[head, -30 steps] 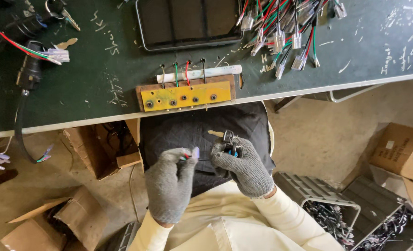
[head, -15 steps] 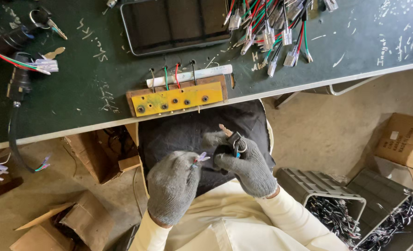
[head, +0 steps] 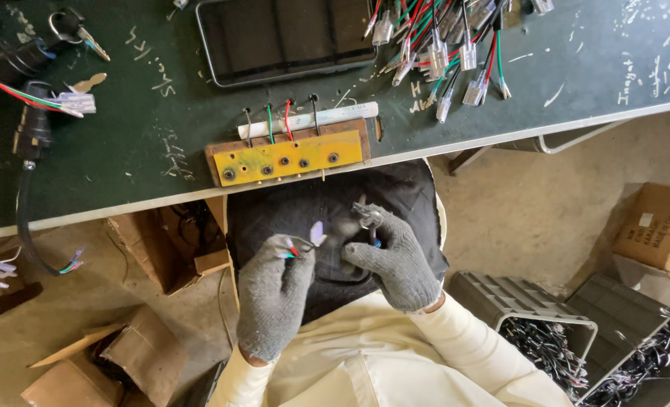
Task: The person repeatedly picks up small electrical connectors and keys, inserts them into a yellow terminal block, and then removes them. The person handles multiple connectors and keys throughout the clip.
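Both gloved hands work low in the middle of the frame, over a dark cloth (head: 395,196) on the lap. Left hand (head: 274,298) pinches a small pale connector (head: 317,232) with thin red and green wires (head: 293,249) between thumb and fingertips. Right hand (head: 395,260) is closed around a dark switch body (head: 357,245) with a metal key ring (head: 369,218) at its top (its exact shape is blurred).

Judging by looks, the connector is light and stiff, but its wires are limp and thin, so a grip on the plastic shell rather than the leads seems safer. Knit gloves should keep the switch from slipping.

Just above the hands runs the green table (head: 161,151) edge, where a yellow test plate (head: 289,160) on wood overhangs slightly. Open room lies between lap and table edge; cardboard boxes (head: 86,369) crowd the lower left, and wire baskets (head: 546,332) sit at lower right.
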